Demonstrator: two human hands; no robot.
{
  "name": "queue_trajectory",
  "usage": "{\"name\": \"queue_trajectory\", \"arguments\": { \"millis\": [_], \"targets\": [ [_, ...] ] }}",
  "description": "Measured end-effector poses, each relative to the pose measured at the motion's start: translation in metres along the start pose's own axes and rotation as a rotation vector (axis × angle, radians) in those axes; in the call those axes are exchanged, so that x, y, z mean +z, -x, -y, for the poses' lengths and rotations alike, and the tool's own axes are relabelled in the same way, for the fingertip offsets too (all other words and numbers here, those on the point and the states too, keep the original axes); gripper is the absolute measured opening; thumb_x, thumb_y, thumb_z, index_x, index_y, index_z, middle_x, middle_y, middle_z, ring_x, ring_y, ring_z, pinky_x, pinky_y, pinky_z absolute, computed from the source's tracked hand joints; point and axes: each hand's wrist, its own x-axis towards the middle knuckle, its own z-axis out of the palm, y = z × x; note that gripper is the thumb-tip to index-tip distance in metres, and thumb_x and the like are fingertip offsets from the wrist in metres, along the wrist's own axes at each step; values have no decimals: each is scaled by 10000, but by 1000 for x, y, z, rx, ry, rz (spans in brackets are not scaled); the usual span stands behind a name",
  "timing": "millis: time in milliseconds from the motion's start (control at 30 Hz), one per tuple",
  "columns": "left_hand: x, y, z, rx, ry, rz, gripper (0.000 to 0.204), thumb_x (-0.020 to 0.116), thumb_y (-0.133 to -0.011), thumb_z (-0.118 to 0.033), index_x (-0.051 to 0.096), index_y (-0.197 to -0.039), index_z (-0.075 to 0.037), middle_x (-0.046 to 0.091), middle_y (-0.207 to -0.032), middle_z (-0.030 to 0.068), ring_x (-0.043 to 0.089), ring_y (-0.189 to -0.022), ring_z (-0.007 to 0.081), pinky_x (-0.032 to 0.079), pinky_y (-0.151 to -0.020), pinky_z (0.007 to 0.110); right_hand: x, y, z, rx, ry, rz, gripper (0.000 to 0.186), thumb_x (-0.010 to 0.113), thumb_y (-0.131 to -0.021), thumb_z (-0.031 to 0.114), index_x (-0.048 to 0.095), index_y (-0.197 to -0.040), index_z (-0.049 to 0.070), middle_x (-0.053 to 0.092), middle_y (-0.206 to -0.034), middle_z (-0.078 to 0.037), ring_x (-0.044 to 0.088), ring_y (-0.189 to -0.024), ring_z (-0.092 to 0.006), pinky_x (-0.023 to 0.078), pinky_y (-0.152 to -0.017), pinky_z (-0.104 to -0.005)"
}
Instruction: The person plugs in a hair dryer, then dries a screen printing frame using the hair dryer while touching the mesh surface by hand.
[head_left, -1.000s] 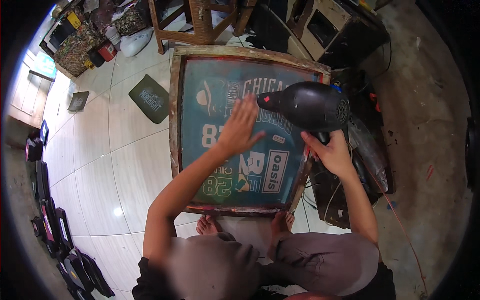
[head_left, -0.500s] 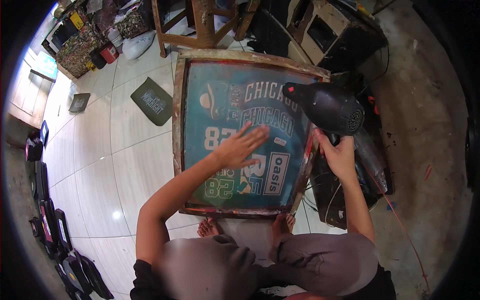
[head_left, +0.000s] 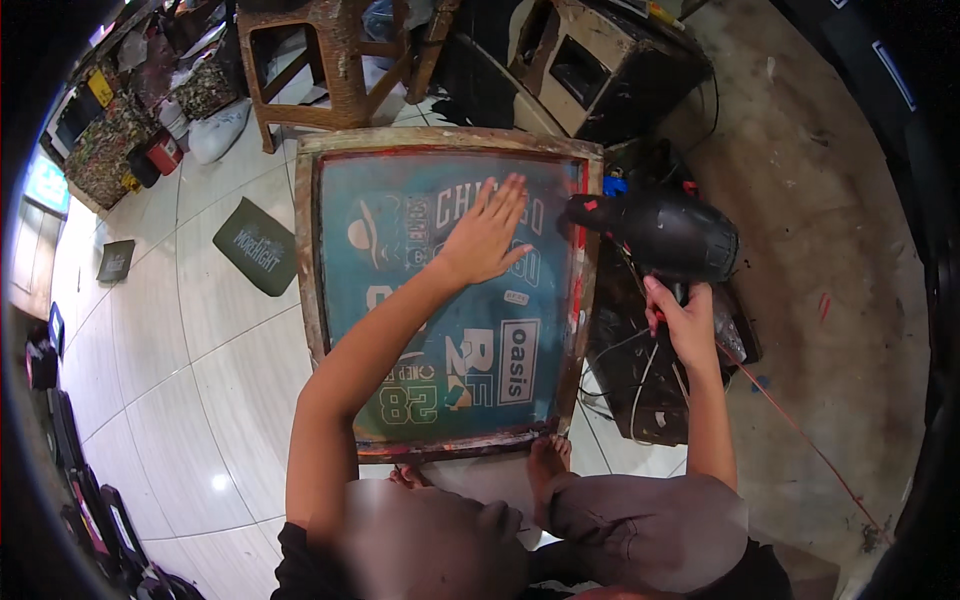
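Hands (head_left: 487, 232) (head_left: 688, 318) at screen (head_left: 475, 310) and hair dryer (head_left: 668, 236)

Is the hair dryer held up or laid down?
Held up: the right hand holds the hair dryer, nozzle toward the framed screen. Whether it blows, cannot tell.

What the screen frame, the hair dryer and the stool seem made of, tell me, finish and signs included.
Screen frame: probably wood, rough, from its worn, paint-stained bars.
Hair dryer: likely plastic, smooth, from its black casing's faint sheen.
Stool: maybe textured plastic, from its woven-looking brown surface; rattan isn't ruled out.
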Motion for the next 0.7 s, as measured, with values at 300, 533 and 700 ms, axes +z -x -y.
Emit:
{"name": "queue_trajectory", "arguments": {
  "millis": [300, 533, 700],
  "targets": [
    [27, -44, 1, 90, 69, -86, 725, 427, -991, -439, 264, -1505, 46, 266, -1590, 168, 181, -1502, 271, 97, -1233, 440, -9, 13, 11, 60, 104, 79, 143, 706, -885, 109, 675, -973, -1, 626, -734, -9, 536, -572, -56, 417, -503, -242],
    [38, -23, -47, 197, 59, -50, 709, 460, -977, -411, 298, -1494, 47, 275, -1586, 176, 186, -1501, 278, 97, -1233, 445, -4, 16, 9, -191, 320, 3, 153, 696, -895, 70, 647, -1026, 7, 565, -648, 43, 483, -503, -37, 378, -460, -218],
    [37, -7, -37, 215, 227, -14, 714, 479, -966, -407, 314, -1485, 55, 277, -1582, 193, 200, -1496, 294, 113, -1228, 458, -9, 14, 20, -38, 323, -19, 218, 720, -861, 122, 697, -1032, -10, 732, -893, -81, 639, -784, -115, 500, -727, -302]
  ]
}}
